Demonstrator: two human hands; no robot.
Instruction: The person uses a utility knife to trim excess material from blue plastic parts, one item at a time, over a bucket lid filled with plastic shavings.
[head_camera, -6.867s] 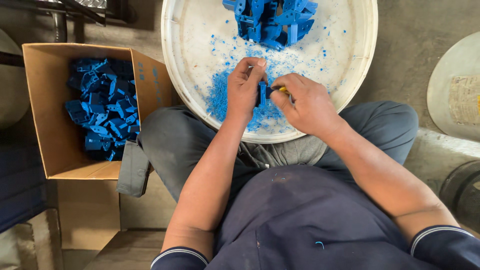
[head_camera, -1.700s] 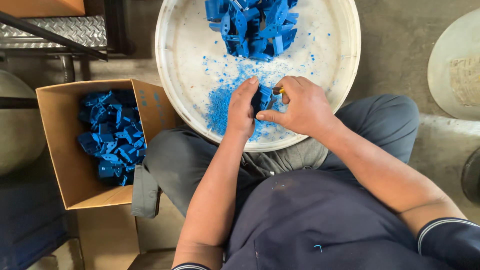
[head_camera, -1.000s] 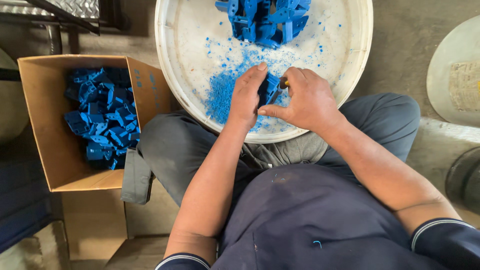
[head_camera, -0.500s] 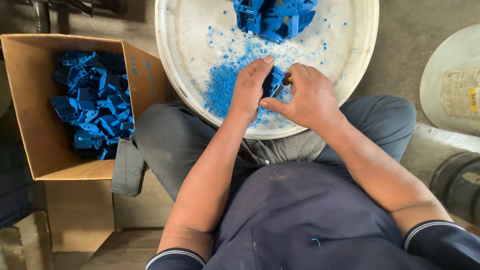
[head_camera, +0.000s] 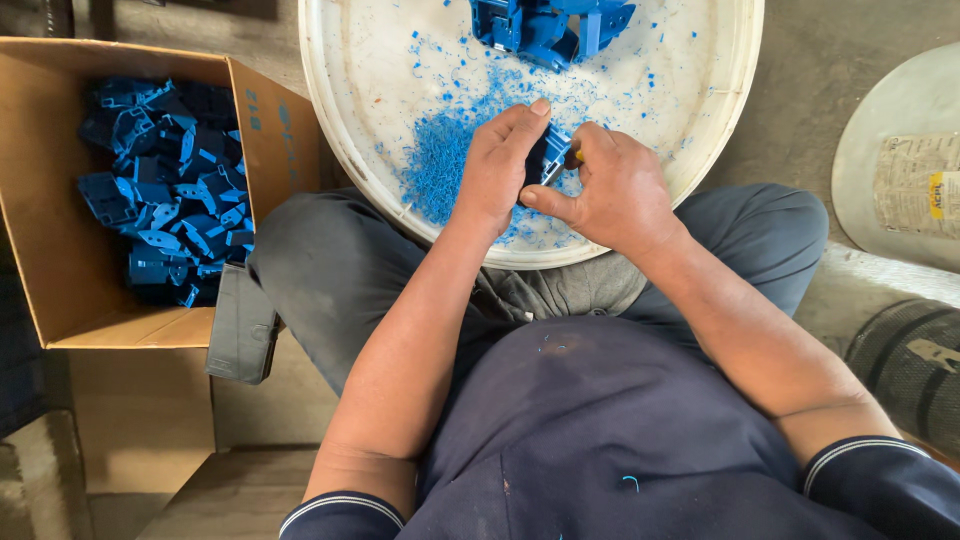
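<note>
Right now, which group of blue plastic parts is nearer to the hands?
The small heap of blue parts on the white round tray, not the boxful in the cardboard box at the person's left.

Both hands (head_camera: 560, 180) around seemingly blue part (head_camera: 548, 160).

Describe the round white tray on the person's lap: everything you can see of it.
The round white tray is a shallow dish, probably plastic, with a raised rim, scuffed and stained. It rests on the person's knees, its far edge cut off by the frame. A heap of blue shavings lies left of centre, with specks scattered all over. A pile of blue plastic parts sits at the far side. The left hand and right hand hover over it, together gripping one small blue part.
</note>
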